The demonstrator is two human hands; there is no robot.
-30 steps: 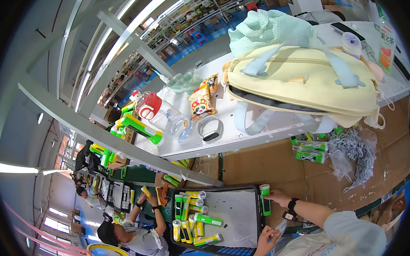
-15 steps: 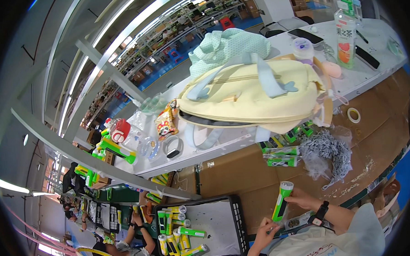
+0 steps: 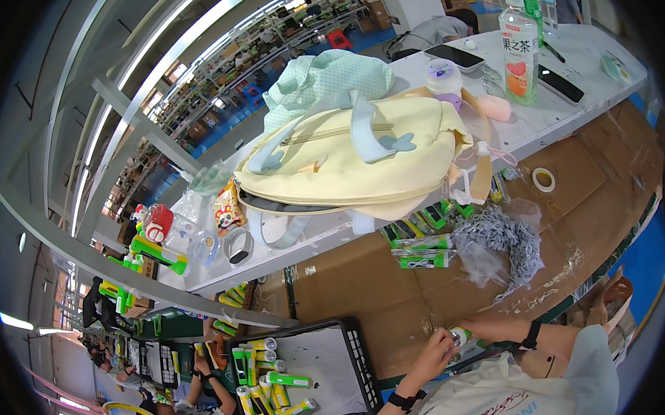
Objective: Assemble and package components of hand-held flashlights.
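Observation:
Both of my hands meet in front of my body at the lower right, at a green and white flashlight (image 3: 460, 336). My right hand (image 3: 486, 329) is wrapped round it, and most of its body is hidden by the fingers. Fingers of my left hand (image 3: 433, 357) close on the flashlight's near end from the left; whether they also pinch something small cannot be made out. To the left, a black crate (image 3: 356, 355) holds several green, yellow and white flashlights (image 3: 288, 379) lying loose at its left side.
Cardboard (image 3: 396, 308) covers the bench. On it lie a heap of grey cords (image 3: 501, 248), bagged green flashlights (image 3: 422, 257) and a tape roll (image 3: 543, 180). A raised white shelf (image 3: 581, 122) bears a cream bag (image 3: 353, 162) and a bottle (image 3: 519, 58). A co-worker's arms (image 3: 216, 390) show beyond the crate.
The flashlight was held up and tilted with its body in plain sight; now it is lower and mostly covered. My left hand has moved up to it. The whole view has shifted.

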